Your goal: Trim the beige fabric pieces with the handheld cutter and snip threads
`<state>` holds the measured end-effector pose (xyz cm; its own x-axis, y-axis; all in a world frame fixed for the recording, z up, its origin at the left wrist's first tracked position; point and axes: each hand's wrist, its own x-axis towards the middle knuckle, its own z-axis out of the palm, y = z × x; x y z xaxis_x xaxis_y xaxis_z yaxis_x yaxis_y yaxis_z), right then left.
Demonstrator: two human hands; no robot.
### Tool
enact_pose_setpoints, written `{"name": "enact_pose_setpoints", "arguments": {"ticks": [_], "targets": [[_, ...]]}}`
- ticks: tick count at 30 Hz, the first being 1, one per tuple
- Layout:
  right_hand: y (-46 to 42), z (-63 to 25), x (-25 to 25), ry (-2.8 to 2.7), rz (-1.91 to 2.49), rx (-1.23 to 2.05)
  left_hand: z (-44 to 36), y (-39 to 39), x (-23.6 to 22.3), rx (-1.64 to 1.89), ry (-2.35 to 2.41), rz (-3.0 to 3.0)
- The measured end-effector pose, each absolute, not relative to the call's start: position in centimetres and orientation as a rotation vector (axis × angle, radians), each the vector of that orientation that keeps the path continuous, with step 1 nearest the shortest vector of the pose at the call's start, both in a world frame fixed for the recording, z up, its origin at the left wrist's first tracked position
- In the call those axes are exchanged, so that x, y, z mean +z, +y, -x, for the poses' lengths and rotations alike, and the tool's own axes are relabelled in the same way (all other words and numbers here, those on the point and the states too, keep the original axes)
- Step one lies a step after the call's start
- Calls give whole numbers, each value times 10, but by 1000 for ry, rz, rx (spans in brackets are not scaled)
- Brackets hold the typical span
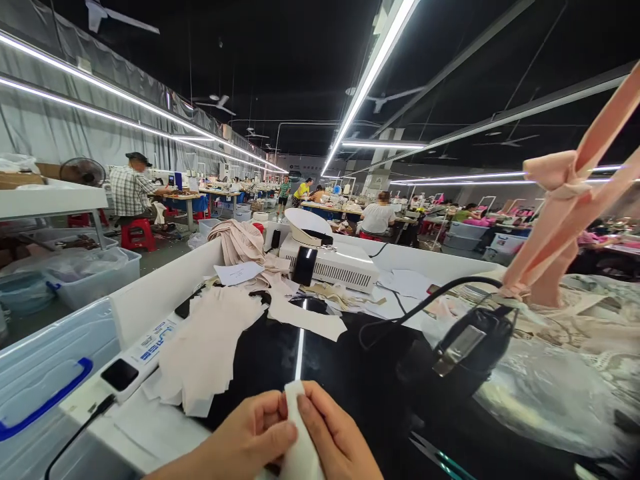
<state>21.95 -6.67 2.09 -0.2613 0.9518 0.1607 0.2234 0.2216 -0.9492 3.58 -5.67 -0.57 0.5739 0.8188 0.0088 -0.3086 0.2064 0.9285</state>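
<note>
A narrow folded piece of cream-white fabric (301, 447) stands upright at the bottom middle of the head view. My left hand (250, 433) pinches its left side with curled fingers. On the other side, my right hand (337, 433) grips it, thumb along its face near the top end. Both hands are over a glossy black work surface (350, 380). To their left lies a stack of pale pink cut fabric pieces (205, 340). A curved cream cut piece (307, 319) rests farther back. A teal-handled pointed metal tool (440, 459) is at the lower right.
A black corded device (475, 347) hangs on the right from knotted peach fabric straps (560, 200). Plastic-bagged material (550, 393) lies beyond it. Behind are a phone (304, 265) and a white vented box (330, 263). A power strip (120, 375) lines the left edge. Other people sit farther off.
</note>
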Motion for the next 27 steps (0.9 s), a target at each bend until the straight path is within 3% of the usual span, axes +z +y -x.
{"name": "enact_pose_setpoints", "arguments": {"ticks": [15, 21, 27], "targets": [[27, -217, 25, -1613, 1277, 1270, -22, 33, 25, 1210, 1089, -1137], [70, -254, 10, -1562, 1441, 1020, -24, 92, 22, 1251, 1232, -1252], [107, -303, 8, -1462, 1528, 766, -47, 149, 25, 1078, 1449, -1418]]}}
